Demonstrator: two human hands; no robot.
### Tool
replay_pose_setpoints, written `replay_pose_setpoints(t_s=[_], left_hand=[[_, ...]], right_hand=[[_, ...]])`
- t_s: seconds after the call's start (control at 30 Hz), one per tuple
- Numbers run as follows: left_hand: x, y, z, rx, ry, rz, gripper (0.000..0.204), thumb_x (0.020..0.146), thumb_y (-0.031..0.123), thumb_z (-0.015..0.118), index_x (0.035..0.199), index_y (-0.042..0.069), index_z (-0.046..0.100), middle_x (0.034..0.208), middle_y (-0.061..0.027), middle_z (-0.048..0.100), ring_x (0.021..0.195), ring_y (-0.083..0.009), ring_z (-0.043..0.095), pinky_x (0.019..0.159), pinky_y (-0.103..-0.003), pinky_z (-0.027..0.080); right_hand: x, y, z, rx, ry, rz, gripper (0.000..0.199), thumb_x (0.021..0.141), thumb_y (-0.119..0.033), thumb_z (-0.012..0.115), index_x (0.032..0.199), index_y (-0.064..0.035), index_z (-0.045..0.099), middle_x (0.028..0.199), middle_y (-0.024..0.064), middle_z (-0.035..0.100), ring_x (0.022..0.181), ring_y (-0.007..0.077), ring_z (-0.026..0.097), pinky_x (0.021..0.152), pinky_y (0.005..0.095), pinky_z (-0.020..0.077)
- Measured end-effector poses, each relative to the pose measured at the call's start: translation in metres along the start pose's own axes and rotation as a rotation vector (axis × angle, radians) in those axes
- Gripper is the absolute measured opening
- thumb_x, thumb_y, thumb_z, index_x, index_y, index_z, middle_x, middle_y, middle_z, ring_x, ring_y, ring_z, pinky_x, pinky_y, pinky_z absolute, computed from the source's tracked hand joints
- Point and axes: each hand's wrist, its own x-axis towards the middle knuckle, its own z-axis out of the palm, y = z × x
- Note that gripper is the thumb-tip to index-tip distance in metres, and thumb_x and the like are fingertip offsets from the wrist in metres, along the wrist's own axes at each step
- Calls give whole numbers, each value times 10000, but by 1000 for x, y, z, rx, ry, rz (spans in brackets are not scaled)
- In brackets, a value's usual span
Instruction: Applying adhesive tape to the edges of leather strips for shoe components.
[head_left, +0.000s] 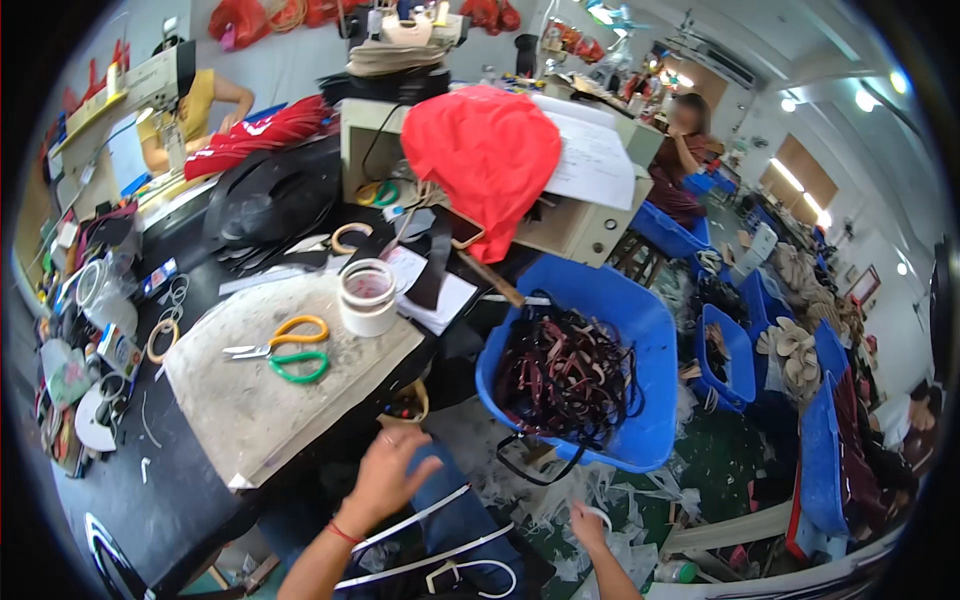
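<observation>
My left hand (390, 468), with a red cord at its wrist, hovers over my lap by the table edge. Its fingers are apart and nothing shows in them. Lower right of the blue tub, my right hand (588, 524) is closed on a thin white strip (599, 515) that curves out from the fingers. Across my jeans lie long narrow white strips (432, 555) and a cream loop (443, 572). On a worn board (225, 400) rest scissors (290, 350) with orange and green handles, beside stacked tape rolls (368, 310).
A blue tub (655, 400) of tangled dark straps (570, 375) stands right of the table. Red fabric (480, 150) drapes over a cabinet. Plastic scraps (590, 490) litter the green floor. Two people (685, 150) sit farther off, one behind a sewing machine (150, 90).
</observation>
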Motion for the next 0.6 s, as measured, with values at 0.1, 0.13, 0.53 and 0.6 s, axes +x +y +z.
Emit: replay_pose_setpoints(t_s=[0.1, 0.13, 0.53, 0.6], left_hand=[[69, -7, -35, 139, 262, 77, 293, 751, 93, 689, 1023, 37, 597, 1071, -171, 570, 1057, -378, 517, 915, -425, 423], [90, -21, -42, 209, 338, 92, 310, 756, 80, 674, 1051, 39, 588, 1078, -173, 571, 1086, -376, 502, 938, -424, 405], [163, -108, -52, 409, 69, -32, 214, 839, 109, 565, 1041, 39, 579, 981, -191, 588, 911, -361, 551, 796, -413, 447], [164, -122, -49, 380, 212, -79, 174, 852, 100, 554, 1011, 31, 575, 946, -193, 584, 896, -366, 550, 778, -419, 442]], right_hand=[[-41, 75, 6, 5, -89, 347, 458, 761, -262, 522, 1091, 53, 554, 884, 272, 630, 892, 378, 620, 761, 462, 474], [-52, 114, 11, -37, -240, 534, 594, 745, -242, 614, 1264, 5, 464, 732, 164, 649, 614, 272, 642, 574, 384, 521], [-98, 198, 101, -1049, 582, -457, 102, 803, -135, 499, 741, -134, 419, 553, 35, 378, 467, 165, 378, 445, 340, 322], [-96, 194, 112, -1221, 727, -693, 186, 814, -116, 478, 646, -159, 411, 521, 12, 329, 440, 146, 330, 421, 332, 286]])
